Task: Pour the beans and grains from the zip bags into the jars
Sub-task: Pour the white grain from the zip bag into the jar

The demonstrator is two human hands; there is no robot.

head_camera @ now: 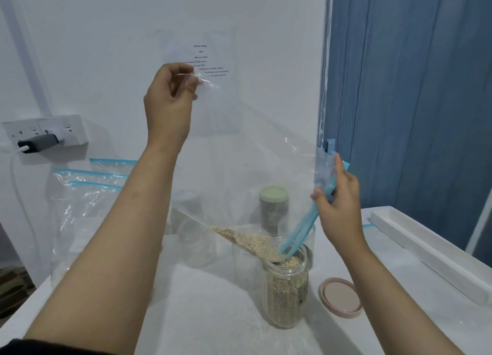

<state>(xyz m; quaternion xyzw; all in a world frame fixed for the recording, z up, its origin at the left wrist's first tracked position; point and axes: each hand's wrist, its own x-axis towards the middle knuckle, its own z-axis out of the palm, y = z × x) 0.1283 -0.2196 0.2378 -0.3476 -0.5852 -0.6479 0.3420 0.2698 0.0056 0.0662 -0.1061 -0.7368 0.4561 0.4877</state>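
A large clear zip bag [247,152] with a blue zip strip hangs tilted over an open glass jar [286,288]. My left hand [170,101] pinches the bag's upper bottom corner, held high. My right hand [338,202] grips the blue zip edge near the bag's mouth, whose corner dips into the jar's opening. Pale grains [250,241] slide down the bag's lower fold into the jar, which is mostly full of the same grains.
A pink lid [340,296] lies right of the jar. Behind stand a green-lidded jar [274,208] and empty clear jars [197,242]. Flat empty zip bags [87,192] lie at the left. A white tray [431,250] sits at the right edge; a wall socket [48,133] at left.
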